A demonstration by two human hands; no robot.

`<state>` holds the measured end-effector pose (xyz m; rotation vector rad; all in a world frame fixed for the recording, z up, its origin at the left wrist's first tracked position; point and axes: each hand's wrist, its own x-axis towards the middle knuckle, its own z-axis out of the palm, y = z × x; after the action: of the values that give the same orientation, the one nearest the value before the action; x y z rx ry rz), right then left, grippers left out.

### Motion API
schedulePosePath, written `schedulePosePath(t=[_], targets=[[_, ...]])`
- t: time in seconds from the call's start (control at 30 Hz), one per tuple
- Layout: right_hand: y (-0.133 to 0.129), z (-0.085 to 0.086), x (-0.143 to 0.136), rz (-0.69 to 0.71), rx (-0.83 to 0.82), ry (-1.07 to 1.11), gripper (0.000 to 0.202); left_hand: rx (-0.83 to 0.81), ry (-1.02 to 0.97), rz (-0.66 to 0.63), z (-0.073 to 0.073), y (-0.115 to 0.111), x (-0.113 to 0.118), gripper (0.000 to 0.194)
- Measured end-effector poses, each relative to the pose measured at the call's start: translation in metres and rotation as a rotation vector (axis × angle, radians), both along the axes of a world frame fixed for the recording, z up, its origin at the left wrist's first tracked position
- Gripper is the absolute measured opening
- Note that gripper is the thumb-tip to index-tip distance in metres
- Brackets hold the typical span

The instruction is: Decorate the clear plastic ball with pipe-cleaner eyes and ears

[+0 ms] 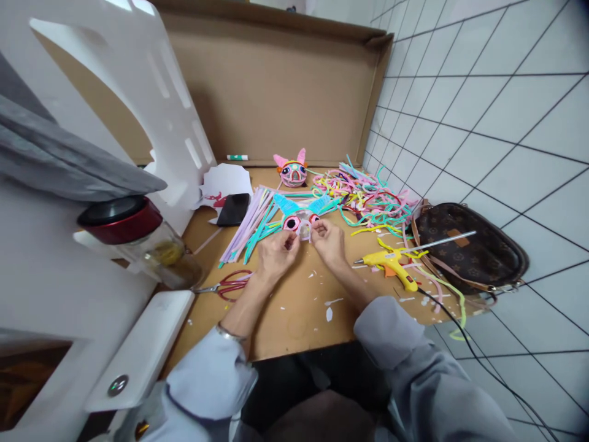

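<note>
Here, left fingers [292, 243] and right fingers [319, 228] holding blue-eared mask [302, 215], monogrammed bag [469, 245]

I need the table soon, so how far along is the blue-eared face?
The pink-eared head at the back looks done. In hand is the blue-eared face, held low by the left hand and right hand; its ears and red-rimmed eyes look in place. Probably left: more colour, since its middle is pale beside the other's, with loose pipe cleaners nearby.
</note>
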<state>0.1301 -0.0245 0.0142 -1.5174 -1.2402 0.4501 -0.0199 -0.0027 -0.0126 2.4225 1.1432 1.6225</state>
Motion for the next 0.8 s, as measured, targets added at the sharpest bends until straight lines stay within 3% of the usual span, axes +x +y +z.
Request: schedulePosePath(t=[0.37,0.8], targets=[[0.0,-0.0087,0.0021,0.037,0.063,-0.013,0.007,-0.1,0.043,0.024,-0.0034,-0.0017,0.0023,0.022],[-0.004,-0.0029,-0.0006,0.052,0.06,-0.017,0.01,-0.135,0.071,0.035,-0.0063,-0.0013,0.0019,0.02]])
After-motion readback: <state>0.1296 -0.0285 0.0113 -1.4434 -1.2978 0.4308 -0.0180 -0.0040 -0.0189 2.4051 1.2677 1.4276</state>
